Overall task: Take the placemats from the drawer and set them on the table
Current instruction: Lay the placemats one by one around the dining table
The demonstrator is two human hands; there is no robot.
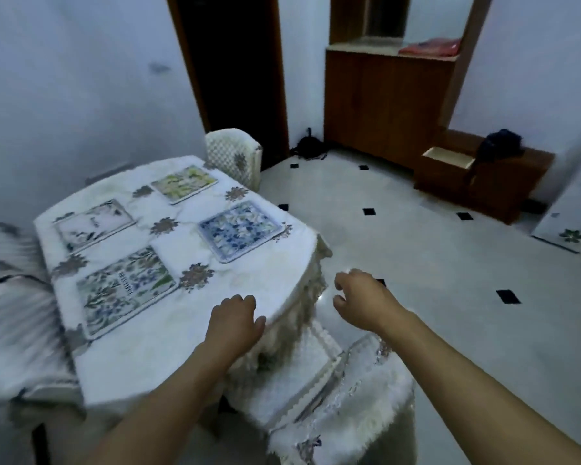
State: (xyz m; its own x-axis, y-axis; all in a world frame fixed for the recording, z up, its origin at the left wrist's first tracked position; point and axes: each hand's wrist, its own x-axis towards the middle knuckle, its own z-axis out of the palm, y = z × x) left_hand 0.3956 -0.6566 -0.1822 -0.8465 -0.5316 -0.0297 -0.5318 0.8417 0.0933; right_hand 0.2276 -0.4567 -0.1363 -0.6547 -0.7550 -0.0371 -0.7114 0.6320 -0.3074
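Four placemats (pixel 127 290) lie flat on the tabletop (pixel 195 330). Both hands are empty: left hand (pixel 232 322) loosely curled over the edge, right hand (pixel 363 298) apart. The blurred cloth could snag and drag them; the drawer (pixel 448 159) seemingly gapes.

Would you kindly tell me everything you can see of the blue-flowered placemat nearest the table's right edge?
The blue placemat is roughly square with rounded corners and a pale border around a dense blue flower and green leaf print. Its material cannot be told. It lies flat on the white tablecloth, turned at an angle to the camera, close to the table's right edge. Nothing rests on it and neither hand touches it. Three other placemats lie apart from it.
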